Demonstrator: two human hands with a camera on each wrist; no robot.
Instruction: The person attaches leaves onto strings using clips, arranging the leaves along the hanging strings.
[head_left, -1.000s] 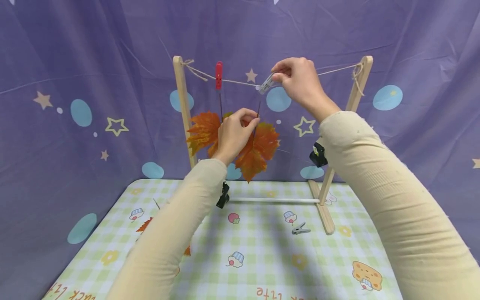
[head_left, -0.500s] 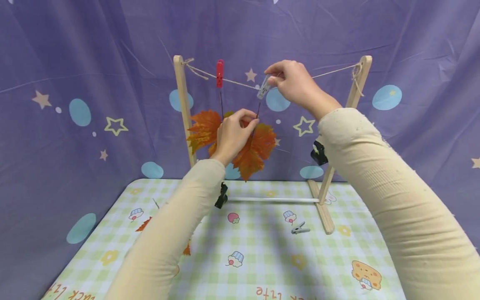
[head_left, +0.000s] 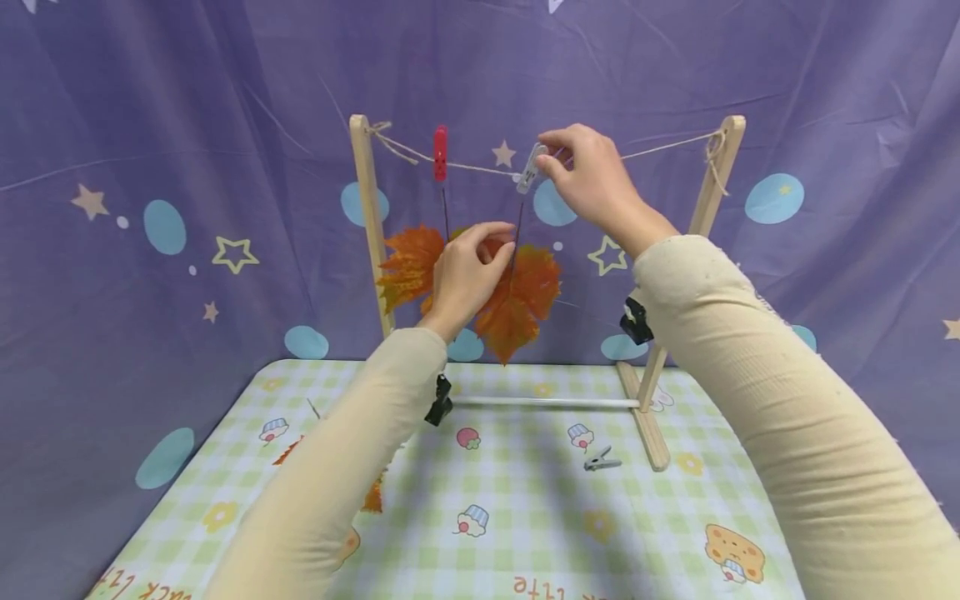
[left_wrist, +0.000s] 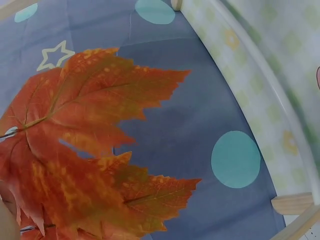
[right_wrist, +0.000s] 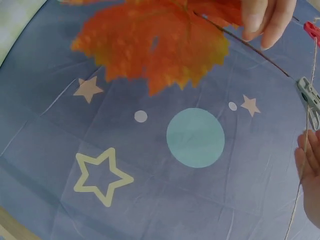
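My right hand [head_left: 597, 177] holds the upper end of a grey clothespin [head_left: 529, 171] at the string, thumb and index finger at its handles. The clothespin leans to the right. Below it, an orange maple leaf [head_left: 517, 308] hangs by its thin dark stem [right_wrist: 240, 40]. My left hand [head_left: 468, 271] is beside that stem, thumb and index finger slightly apart, as the right wrist view also shows at its fingers [right_wrist: 255, 20]. A second maple leaf [head_left: 412, 262] hangs at left under a red clothespin [head_left: 440, 154], partly behind my left hand. Both leaves show large in the left wrist view.
The string [head_left: 667, 144] runs between two wooden posts [head_left: 365, 175] joined low down by a white bar [head_left: 543, 402]. Another grey clothespin [head_left: 602, 459] lies on the checked tablecloth [head_left: 540, 517]. More leaves [head_left: 372, 496] lie partly hidden under my left sleeve.
The grey clothespin has come down over the stem's top and more of its handle end now shows. My left fingers have loosened from the stem, and the leaf has swung slightly right.
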